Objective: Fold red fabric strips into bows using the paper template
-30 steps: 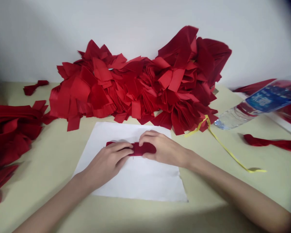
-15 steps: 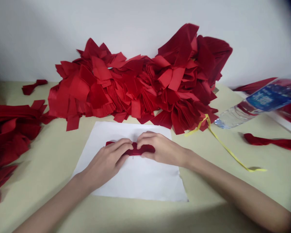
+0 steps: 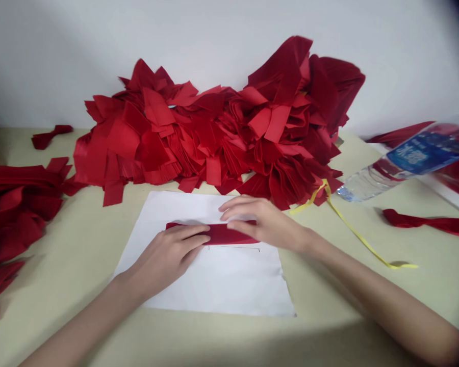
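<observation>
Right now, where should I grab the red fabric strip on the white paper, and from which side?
Probably pinch the right end of the red fabric strip, coming from the right. It lies flat and long on the white paper, and the left hand covers its left part, while the right hand is right by that end.

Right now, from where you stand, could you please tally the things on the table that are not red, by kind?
White paper sheet: 1
Plastic water bottle: 1
Yellow ribbon: 1
Total: 3
</observation>
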A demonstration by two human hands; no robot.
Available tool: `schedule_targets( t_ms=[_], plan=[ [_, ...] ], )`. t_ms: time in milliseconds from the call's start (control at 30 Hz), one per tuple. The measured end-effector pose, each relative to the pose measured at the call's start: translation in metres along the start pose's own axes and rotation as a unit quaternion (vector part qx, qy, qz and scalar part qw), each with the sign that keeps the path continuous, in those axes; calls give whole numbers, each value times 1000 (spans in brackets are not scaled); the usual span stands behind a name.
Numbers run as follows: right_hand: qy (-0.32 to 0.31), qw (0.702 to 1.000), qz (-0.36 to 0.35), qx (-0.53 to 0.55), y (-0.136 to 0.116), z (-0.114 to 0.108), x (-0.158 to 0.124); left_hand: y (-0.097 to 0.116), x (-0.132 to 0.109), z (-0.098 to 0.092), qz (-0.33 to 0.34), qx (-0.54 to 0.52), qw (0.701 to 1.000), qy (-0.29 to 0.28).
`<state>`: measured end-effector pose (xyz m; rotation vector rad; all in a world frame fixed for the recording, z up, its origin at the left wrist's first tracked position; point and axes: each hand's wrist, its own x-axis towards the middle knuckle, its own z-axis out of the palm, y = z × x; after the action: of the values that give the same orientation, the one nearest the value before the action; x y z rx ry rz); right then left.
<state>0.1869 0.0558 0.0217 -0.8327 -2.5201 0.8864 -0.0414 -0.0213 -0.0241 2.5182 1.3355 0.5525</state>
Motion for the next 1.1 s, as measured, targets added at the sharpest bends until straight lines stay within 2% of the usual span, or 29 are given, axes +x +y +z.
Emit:
schedule_targets(
  t_ms=[100, 167, 367, 567, 733, 833, 900, 1000, 1100],
  plan=[
    [46, 998, 49, 16, 2, -16, -10, 0, 0, 1, 1, 3, 1000, 12],
    [46, 997, 65, 8, 3, -19, -19, 0, -1, 2, 2, 5, 1000, 13],
    [-4, 997, 50, -55, 14, -2, -42, 0, -2, 5, 5, 23, 999, 34],
    [-3, 995, 40, -87, 22, 8, -45, 3, -2, 3, 53, 59, 996, 26],
    [2, 996, 31, -87, 24, 8, -45, 3, 0, 1, 38, 49, 998, 21],
    [3, 996, 28, -90, 23, 6, -45, 4, 0, -1, 59, 65, 996, 26],
    [20, 995, 13, -97, 20, 6, -44, 6, 0, -2, 77, 88, 993, 21],
    [69, 988, -46, -133, 9, 11, -39, 9, 0, -2, 94, 120, 988, -7],
    [59, 972, -124, -189, -3, 26, -32, 12, 2, -3, 88, 114, 989, -25]
  ],
)
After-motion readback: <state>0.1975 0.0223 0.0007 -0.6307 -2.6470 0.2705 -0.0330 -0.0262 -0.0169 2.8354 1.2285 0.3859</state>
